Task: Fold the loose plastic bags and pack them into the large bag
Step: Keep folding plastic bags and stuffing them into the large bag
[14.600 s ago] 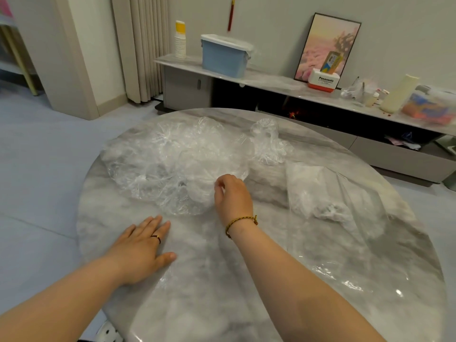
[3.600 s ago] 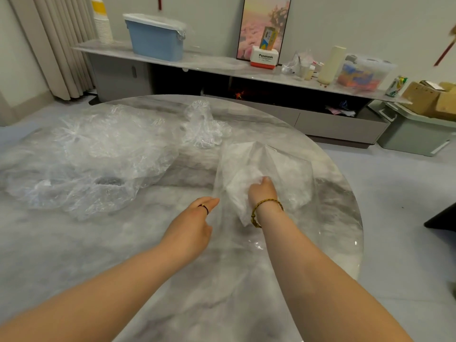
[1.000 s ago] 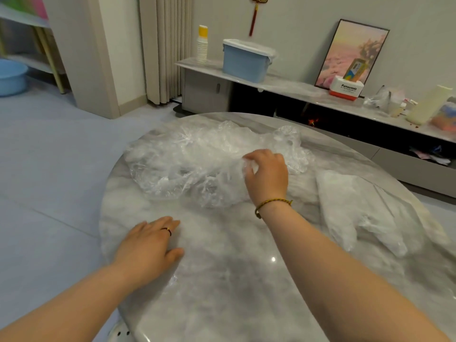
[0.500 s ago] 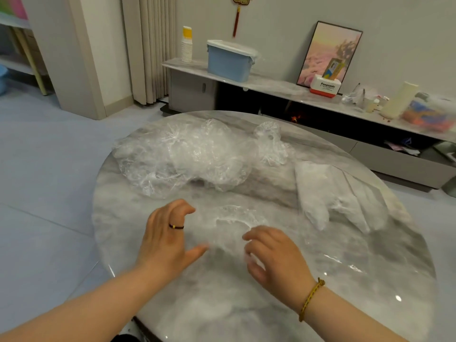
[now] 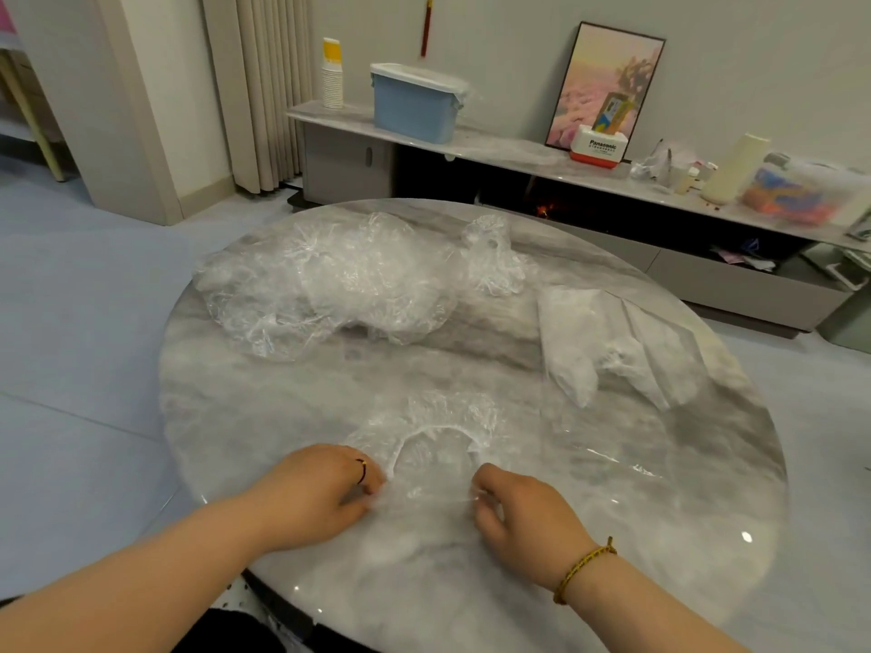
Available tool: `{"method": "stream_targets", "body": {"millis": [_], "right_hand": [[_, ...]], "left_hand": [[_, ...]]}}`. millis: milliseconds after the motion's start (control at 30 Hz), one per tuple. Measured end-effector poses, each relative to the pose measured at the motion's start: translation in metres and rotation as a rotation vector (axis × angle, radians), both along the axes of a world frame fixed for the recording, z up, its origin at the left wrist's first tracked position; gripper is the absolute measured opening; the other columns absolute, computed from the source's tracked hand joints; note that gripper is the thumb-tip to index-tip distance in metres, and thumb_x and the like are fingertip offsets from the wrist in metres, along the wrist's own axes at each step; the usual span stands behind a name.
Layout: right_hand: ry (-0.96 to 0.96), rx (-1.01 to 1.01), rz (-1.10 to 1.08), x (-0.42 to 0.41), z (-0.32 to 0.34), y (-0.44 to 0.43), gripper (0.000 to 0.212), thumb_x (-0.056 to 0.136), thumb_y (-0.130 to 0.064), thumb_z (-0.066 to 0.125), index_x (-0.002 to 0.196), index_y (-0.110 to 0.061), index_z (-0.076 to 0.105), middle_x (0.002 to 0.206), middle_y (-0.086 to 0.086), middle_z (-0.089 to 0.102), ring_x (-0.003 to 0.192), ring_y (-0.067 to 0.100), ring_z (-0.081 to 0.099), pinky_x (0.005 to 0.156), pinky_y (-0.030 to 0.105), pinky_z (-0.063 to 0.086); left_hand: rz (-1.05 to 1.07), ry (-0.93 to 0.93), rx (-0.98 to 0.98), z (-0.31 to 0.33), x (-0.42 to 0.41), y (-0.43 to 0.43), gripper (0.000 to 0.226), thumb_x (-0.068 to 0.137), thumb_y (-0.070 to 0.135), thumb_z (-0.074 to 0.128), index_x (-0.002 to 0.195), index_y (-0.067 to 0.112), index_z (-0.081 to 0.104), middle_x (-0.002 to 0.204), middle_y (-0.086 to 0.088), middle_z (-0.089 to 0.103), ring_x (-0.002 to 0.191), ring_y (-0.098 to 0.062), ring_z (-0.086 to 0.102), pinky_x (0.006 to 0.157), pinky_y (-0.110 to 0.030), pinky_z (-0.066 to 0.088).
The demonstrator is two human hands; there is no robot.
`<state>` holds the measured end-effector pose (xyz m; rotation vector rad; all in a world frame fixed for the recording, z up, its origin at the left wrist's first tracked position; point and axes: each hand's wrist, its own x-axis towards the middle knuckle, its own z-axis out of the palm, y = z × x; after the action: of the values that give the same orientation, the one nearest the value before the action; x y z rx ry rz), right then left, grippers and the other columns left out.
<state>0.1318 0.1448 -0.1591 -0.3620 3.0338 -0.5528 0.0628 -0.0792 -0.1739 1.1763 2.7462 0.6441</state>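
Observation:
A clear loose plastic bag [image 5: 436,428] with a gathered white rim lies spread on the round marble table [image 5: 264,417] in front of me. My left hand [image 5: 316,492] pinches its near left edge and my right hand [image 5: 523,511] pinches its near right edge. A heap of crumpled clear bags [image 5: 330,285] sits at the table's far left. One more crumpled bag [image 5: 495,256] lies beside the heap. The large bag [image 5: 608,341], clear with folded white plastic inside, lies flat at the right.
Behind the table runs a low cabinet [image 5: 518,153] carrying a blue lidded box [image 5: 414,103], a stack of paper cups [image 5: 332,73], a framed picture [image 5: 608,82] and small clutter. Grey floor surrounds the table. The table's near edge is by my forearms.
Within the last second my right hand left the heap with one bag. Both hands have come down on its near edge, and it now lies spread out before me.

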Motion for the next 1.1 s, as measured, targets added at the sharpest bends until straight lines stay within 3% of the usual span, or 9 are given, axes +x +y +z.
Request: {"method": "stream_targets", "body": {"millis": [100,233,367,433,500,633,767,900,1100], "right_hand": [[-0.072,-0.094,-0.112,0.001,0.006,0.002,0.006,0.093,-0.025,0.037,0.09,-0.023,0.041,0.086,-0.001,0.06,0.076,0.018,0.051,0.065,0.025,0.036],[-0.137,-0.127,-0.201,-0.005,0.005,0.005,0.012,0.094,-0.019,0.039,0.084,-0.026,0.04,0.092,0.003,0.067,0.077,0.022,0.056,0.072,0.029,0.044],[-0.173,-0.208,-0.302,-0.013,0.002,0.005,0.029,0.097,-0.019,0.035,0.072,-0.032,0.036,0.085,0.006,0.066,0.082,0.026,0.061,0.074,0.033,0.049],[-0.164,-0.217,-0.355,-0.018,0.001,0.005,0.022,0.098,-0.018,0.031,0.081,-0.026,0.042,0.081,0.004,0.063,0.082,0.027,0.061,0.074,0.032,0.048],[-0.144,-0.212,-0.406,-0.022,0.001,0.007,0.017,0.099,-0.019,0.029,0.089,-0.021,0.043,0.078,0.004,0.06,0.081,0.026,0.06,0.072,0.031,0.046],[-0.125,-0.163,-0.434,-0.028,0.001,0.007,0.017,0.1,-0.02,0.03,0.089,-0.019,0.043,0.072,0.001,0.054,0.071,0.02,0.051,0.062,0.028,0.037],[-0.111,-0.086,-0.429,-0.029,-0.001,0.005,0.02,0.1,-0.026,0.03,0.087,-0.017,0.041,0.063,-0.003,0.046,0.069,0.019,0.045,0.052,0.026,0.03],[-0.13,-0.036,-0.489,-0.03,-0.001,0.004,0.032,0.099,-0.03,0.033,0.072,-0.016,0.041,0.057,-0.006,0.038,0.064,0.018,0.042,0.046,0.02,0.025],[-0.166,-0.051,-0.556,-0.032,0.001,0.007,0.038,0.094,-0.037,0.043,0.059,-0.025,0.034,0.057,-0.009,0.04,0.061,0.013,0.044,0.048,0.019,0.029]], "left_hand": [[0.036,-0.061,-0.097,0.006,-0.002,0.0,0.026,0.091,0.037,0.046,0.109,0.025,0.061,0.109,0.014,0.062,0.1,-0.005,0.055,0.075,-0.008,0.035],[0.089,-0.156,-0.118,0.013,-0.002,0.001,0.022,0.089,0.031,0.053,0.111,0.027,0.058,0.081,0.026,0.048,0.082,0.004,0.047,0.064,0.001,0.03],[0.107,-0.256,-0.128,0.016,0.0,0.003,0.021,0.088,0.031,0.056,0.109,0.032,0.057,0.078,0.027,0.045,0.077,0.006,0.048,0.066,0.001,0.032],[0.13,-0.368,-0.019,0.016,-0.001,0.006,0.015,0.085,0.023,0.062,0.086,0.038,0.059,0.072,0.025,0.057,0.071,0.008,0.053,0.069,-0.001,0.037],[0.188,-0.491,0.165,0.017,-0.002,0.01,0.027,0.083,0.011,0.063,0.072,0.035,0.059,0.066,0.021,0.064,0.068,0.01,0.058,0.069,-0.003,0.042],[0.372,-0.551,0.525,0.022,0.0,0.025,0.028,0.087,-0.003,0.054,0.07,0.018,0.057,0.055,0.006,0.06,0.051,0.006,0.057,0.058,-0.003,0.041],[0.628,-0.525,0.772,0.021,0.005,0.042,0.023,0.094,0.004,0.044,0.076,0.02,0.044,0.076,0.0,0.052,0.041,0.0,0.056,0.052,-0.015,0.039],[0.68,-0.471,0.677,0.014,0.006,0.045,0.023,0.094,0.009,0.046,0.075,0.022,0.041,0.08,-0.005,0.049,0.047,-0.015,0.044,0.041,-0.017,0.038],[0.667,-0.3,0.367,0.006,0.003,0.036,0.015,0.092,0.019,0.052,0.083,0.023,0.04,0.063,0.0,0.046,0.06,-0.016,0.049,0.056,-0.022,0.037]]}}
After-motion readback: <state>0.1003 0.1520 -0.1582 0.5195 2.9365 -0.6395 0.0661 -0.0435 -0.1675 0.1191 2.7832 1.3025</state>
